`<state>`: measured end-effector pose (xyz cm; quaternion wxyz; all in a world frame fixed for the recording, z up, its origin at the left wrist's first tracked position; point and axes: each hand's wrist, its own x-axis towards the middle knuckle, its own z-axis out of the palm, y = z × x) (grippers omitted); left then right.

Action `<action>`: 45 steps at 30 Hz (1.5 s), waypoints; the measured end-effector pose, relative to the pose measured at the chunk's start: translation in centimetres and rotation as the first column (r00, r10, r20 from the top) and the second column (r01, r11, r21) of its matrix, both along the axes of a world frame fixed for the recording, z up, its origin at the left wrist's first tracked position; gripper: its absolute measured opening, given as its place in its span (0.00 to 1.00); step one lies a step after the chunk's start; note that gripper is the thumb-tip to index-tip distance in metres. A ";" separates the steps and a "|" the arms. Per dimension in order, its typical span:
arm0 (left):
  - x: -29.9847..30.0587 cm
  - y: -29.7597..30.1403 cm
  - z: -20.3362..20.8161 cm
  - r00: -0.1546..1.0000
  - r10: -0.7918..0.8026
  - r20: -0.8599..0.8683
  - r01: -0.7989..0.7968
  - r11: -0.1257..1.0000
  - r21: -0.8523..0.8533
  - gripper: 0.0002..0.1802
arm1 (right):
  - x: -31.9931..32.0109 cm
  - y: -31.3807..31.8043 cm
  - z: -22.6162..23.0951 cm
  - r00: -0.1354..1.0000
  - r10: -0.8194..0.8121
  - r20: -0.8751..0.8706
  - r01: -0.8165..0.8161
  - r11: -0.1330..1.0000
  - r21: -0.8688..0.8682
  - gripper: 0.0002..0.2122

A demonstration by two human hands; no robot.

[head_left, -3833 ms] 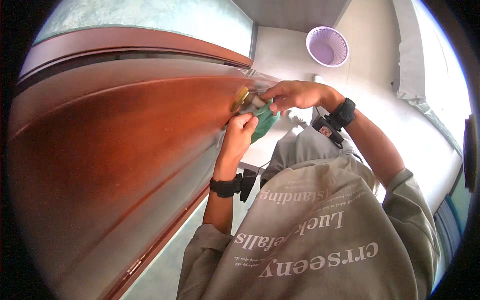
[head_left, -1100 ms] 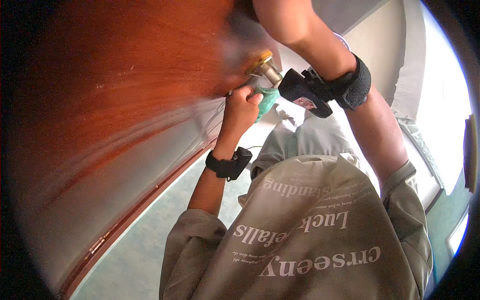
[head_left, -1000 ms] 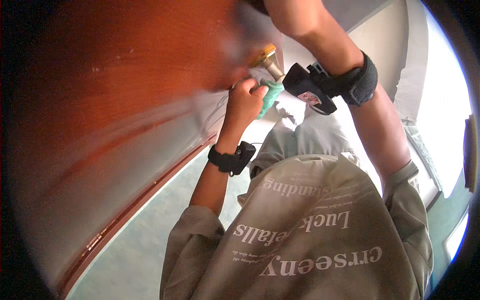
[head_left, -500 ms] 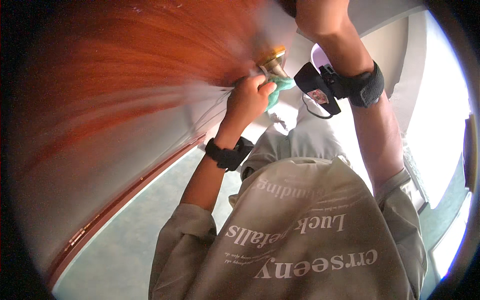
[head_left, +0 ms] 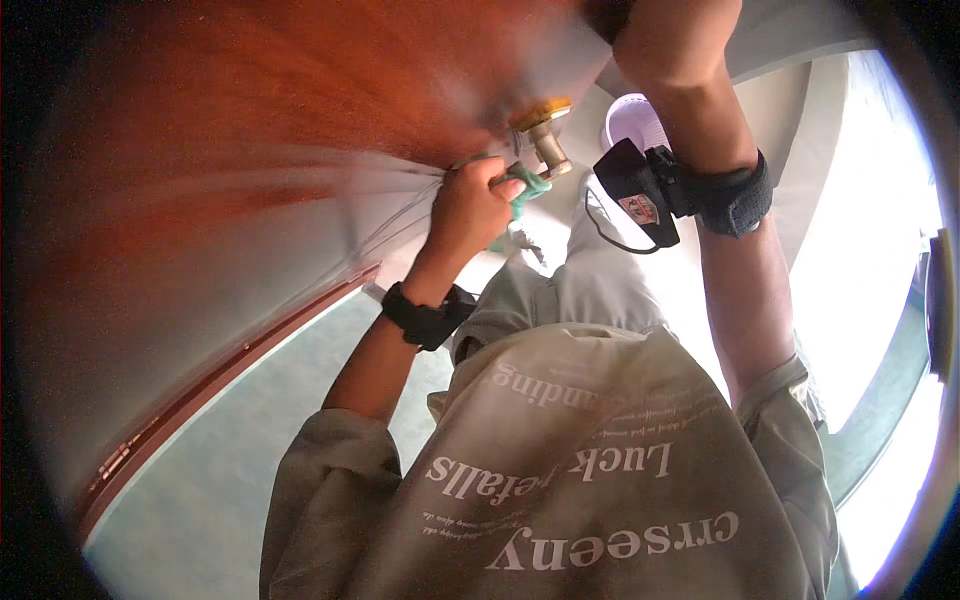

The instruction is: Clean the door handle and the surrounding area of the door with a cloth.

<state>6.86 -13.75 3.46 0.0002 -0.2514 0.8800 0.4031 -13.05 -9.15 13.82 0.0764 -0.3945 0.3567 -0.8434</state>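
My left hand (head_left: 468, 208) is closed on a green cloth (head_left: 528, 188), which bunches out past the thumb. The cloth is right by the end of a metal door handle (head_left: 547, 146) with a golden base; whether they touch is hard to tell. That handle sticks out from a glossy reddish-brown door (head_left: 270, 110). Higher up on the right, my right hand (head_left: 668, 45) reaches to the upper edge by the door's edge. Its fingers are out of sight, so what it holds or touches is hidden.
Beyond the handle, a lilac slatted basket (head_left: 630, 115) stands below my right forearm. Black devices are strapped to both my wrists. A reddish-brown strip (head_left: 230, 370) runs along the lower left beside pale greenish floor (head_left: 230, 470). Bright light comes from the right.
My left hand has come down and left with the cloth, away from the handle, and more of the handle's metal shows. My right hand has shifted slightly to the right.
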 end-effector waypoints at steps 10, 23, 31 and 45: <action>-3.5 2.9 -0.7 0.998 0.066 -0.008 -0.067 0.996 -0.059 0.10 | 0.5 0.1 0.4 0.995 0.043 0.087 -0.043 0.999 -0.001 0.18; 0.4 0.5 1.1 0.989 0.049 0.140 -0.045 0.999 -0.031 0.14 | 1.8 1.3 1.3 1.000 0.031 -0.007 -0.030 0.998 0.050 0.19; -3.4 3.3 2.4 0.951 0.192 0.243 -0.147 0.971 -0.188 0.12 | 0.5 0.7 0.4 0.887 -0.307 -0.344 0.387 0.901 0.196 0.17; -5.0 5.1 2.4 0.945 0.284 0.163 -0.221 0.919 -0.325 0.12 | 1.0 0.3 1.1 0.985 0.013 0.173 -0.035 0.992 0.125 0.20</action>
